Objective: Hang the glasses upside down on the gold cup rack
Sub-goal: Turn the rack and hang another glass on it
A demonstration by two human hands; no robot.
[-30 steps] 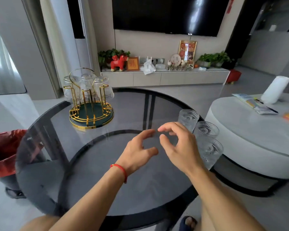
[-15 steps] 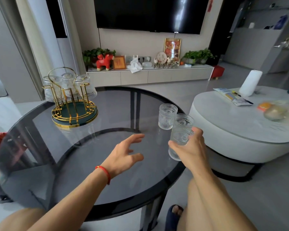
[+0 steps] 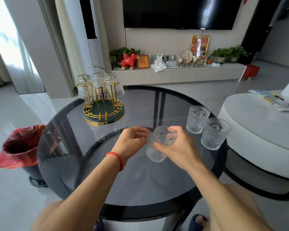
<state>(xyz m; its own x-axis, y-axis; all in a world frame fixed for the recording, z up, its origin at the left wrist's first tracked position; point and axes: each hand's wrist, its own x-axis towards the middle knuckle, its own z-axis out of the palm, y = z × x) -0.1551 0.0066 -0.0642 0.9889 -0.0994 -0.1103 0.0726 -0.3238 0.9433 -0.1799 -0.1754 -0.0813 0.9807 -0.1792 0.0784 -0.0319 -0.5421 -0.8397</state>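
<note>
The right hand (image 3: 177, 147) grips a ribbed glass (image 3: 160, 144) above the bench (image 3: 140, 189), mouth tilted away; the left hand (image 3: 132, 140) curls loosely beside it, empty. The gold cup rack (image 3: 102, 104), holding three inverted glasses, lies ahead and left, nearer the left hand.

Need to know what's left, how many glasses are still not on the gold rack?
3: one glass held in the right hand, two upright on the table to its right, the farther and the nearer.
</note>
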